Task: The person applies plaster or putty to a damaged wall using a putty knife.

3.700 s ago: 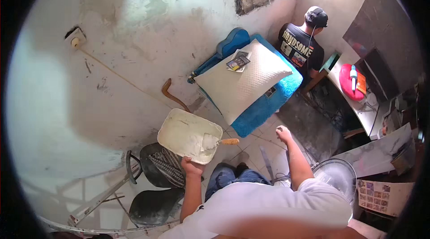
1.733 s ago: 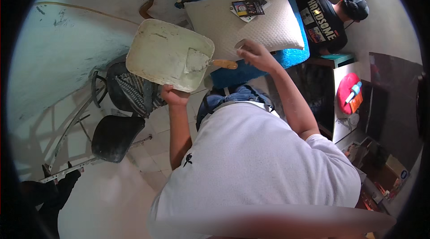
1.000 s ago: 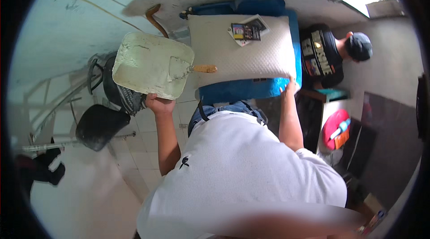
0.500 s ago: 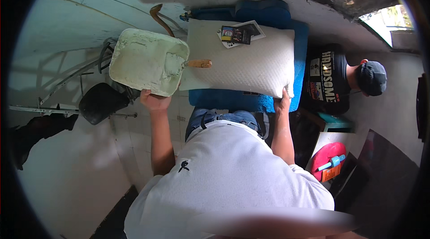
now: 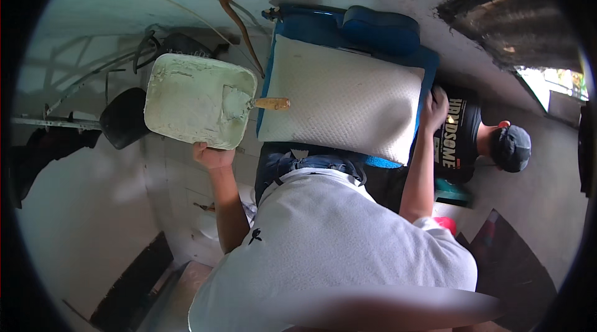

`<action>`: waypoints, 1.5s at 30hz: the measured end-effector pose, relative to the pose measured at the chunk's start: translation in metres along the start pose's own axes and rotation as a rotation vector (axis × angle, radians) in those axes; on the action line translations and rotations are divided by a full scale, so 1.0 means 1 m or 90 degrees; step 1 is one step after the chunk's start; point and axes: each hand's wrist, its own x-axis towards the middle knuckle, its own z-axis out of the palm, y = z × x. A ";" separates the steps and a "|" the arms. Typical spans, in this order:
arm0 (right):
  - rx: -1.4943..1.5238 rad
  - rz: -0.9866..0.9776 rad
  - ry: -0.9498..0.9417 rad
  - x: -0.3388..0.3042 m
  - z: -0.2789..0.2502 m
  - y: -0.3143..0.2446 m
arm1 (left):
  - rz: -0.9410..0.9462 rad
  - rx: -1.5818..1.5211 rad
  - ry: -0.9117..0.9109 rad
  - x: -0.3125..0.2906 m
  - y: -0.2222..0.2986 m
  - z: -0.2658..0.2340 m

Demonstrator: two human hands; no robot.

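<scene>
My right fingers [image 5: 439,96] are by the pillow [image 5: 342,99] — grip, I can't tell; my left fingers [image 5: 199,147], partly hidden, grasp the tub's [image 5: 186,99] near edge.

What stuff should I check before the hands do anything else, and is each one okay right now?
1. Tub held: ok, the left hand has its grip on the near edge.
2. Trowel in the tub: ok, its blade lies inside and its wooden handle sticks out past the right rim.
3. Handle away from the pillow: cannot tell, they overlap in this view.
4. Right hand touching nothing: cannot tell, it is by the pillow's right edge.
5. Plenty of room beside the right hand: not ok, a person in a black shirt appears close by.
</scene>
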 end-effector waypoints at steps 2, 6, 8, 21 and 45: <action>-0.023 -0.129 -0.183 0.051 0.068 -0.039 | -0.032 -0.040 -0.065 0.005 0.000 0.001; -0.087 -0.446 -0.451 0.096 0.213 -0.117 | 0.001 -0.051 -0.009 0.006 0.002 -0.003; -0.229 -0.486 -0.486 0.106 0.277 -0.115 | 0.022 -0.042 0.039 0.007 0.005 0.002; -0.548 -0.404 -0.735 0.080 0.355 -0.153 | 0.134 0.012 0.103 -0.006 0.012 0.006; -0.306 -0.588 -0.577 0.051 0.213 -0.182 | 0.101 0.041 0.006 -0.002 0.020 0.017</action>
